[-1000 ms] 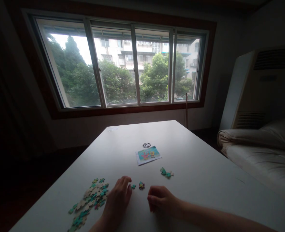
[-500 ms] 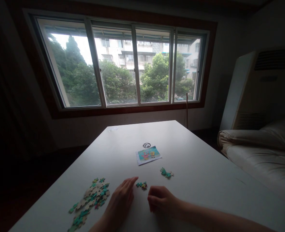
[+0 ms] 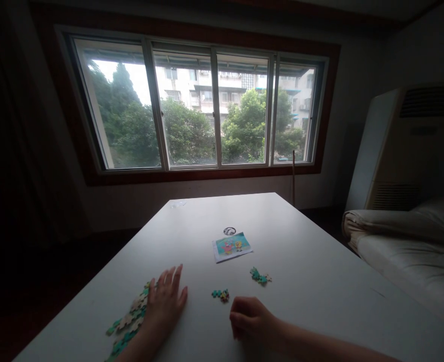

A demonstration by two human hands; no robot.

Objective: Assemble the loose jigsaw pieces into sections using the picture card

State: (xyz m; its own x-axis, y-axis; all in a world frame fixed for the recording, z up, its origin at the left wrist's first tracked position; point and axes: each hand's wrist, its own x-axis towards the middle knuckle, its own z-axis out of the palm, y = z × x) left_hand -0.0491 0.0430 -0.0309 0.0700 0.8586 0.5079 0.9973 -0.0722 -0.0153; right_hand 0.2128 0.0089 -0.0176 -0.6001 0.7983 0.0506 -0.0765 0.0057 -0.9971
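Observation:
My left hand (image 3: 166, 296) is open, fingers spread, over the right side of a pile of jigsaw puzzle pieces (image 3: 127, 318) and hides part of it. The pieces are green, teal and pale grey. My right hand (image 3: 249, 318) rests on the white table (image 3: 305, 271) with its fingers curled closed; whether anything is inside cannot be seen. Just left of its knuckles lies a small joined cluster of teal and multicoloured pieces (image 3: 221, 294). Farther up sits another small group of teal and pale pieces (image 3: 259, 276). Beyond these lies a picture card (image 3: 232, 247) showing cartoon figures.
A round, dark-rimmed item (image 3: 229, 231) is behind the card. A scrap of clear plastic (image 3: 178, 204) lies at the table's far left corner. To the right stand a pale sofa (image 3: 406, 246) and a tall cabinet-like unit (image 3: 380, 146). A window (image 3: 214, 110) fills the far wall.
My left hand has moved left from beside the small cluster to the pile, its fingers spreading. My right hand stays curled in place. The view has tilted slightly.

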